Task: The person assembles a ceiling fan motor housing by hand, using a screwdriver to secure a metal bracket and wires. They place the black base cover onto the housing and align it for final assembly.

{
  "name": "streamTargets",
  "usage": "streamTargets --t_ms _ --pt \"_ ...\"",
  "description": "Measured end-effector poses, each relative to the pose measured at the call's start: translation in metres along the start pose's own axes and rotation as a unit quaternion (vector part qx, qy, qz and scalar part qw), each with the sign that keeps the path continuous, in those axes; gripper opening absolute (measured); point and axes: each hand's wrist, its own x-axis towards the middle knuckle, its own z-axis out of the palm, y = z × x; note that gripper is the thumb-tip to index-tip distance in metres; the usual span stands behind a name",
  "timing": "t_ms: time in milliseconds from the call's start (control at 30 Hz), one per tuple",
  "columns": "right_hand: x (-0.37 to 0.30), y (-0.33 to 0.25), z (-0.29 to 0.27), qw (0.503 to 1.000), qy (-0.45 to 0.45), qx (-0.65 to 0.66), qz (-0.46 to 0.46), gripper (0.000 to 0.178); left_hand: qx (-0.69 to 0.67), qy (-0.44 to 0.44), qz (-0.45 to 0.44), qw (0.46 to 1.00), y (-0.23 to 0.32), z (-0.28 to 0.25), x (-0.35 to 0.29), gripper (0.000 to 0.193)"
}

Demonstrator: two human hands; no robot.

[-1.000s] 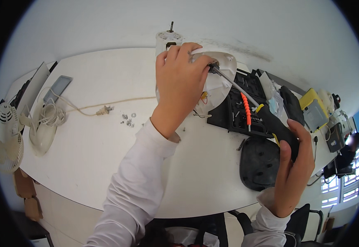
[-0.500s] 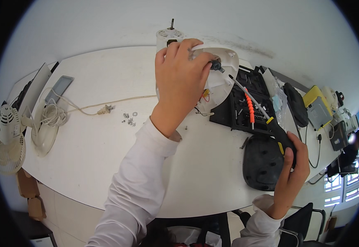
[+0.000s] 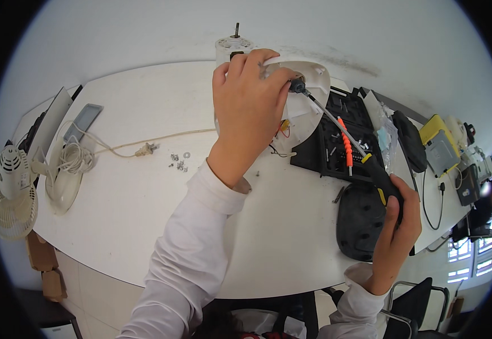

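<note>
Nearest me, my right hand (image 3: 401,217) curls around the rear of the black-and-yellow screwdriver (image 3: 379,175), thumb laid along the handle. That hold sits well back from the tip, so I judge that a slight turn of the wrist could throw it off line. The tip meets the dark fitting (image 3: 297,85), but I can't tell whether it is seated; if it isn't, a firm push might skid it into the plastic or toward my other thumb. The lone screw (image 3: 258,174) on the desk (image 3: 280,237) lies just beside my left cuff and apart from the screws and washers (image 3: 179,163), so a sweep of that sleeve could lose it. Farther out, the thin wires (image 3: 284,131) could snag or pull if the shell rolls.

My left hand (image 3: 251,96) grips the white fan base housing (image 3: 315,73), fingers hooked over its edge, thumb pressed near the fitting. The housing is at the desk's far side, near the wall and next to the open tool case (image 3: 328,161). It looks pale, smooth and rounded, its hollow inside exposed. Beyond my fingers rises the bare fan motor (image 3: 233,44), its slim shaft upright; my hand hides how the two join.
</note>
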Motion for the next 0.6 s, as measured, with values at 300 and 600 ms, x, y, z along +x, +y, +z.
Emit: streamTargets --t_ms 300,600 --pt "-0.006 0.002 0.008 0.997 0.034 -0.032 -0.061 0.024 0.01 -0.01 -0.005 1.0 0.001 -0.001 0.0 0.017" --pt "-0.018 -0.005 0.011 0.997 -0.016 -0.023 -0.068 0.035 0.013 -0.01 -0.005 1.0 0.0 -0.001 0.001 0.017"
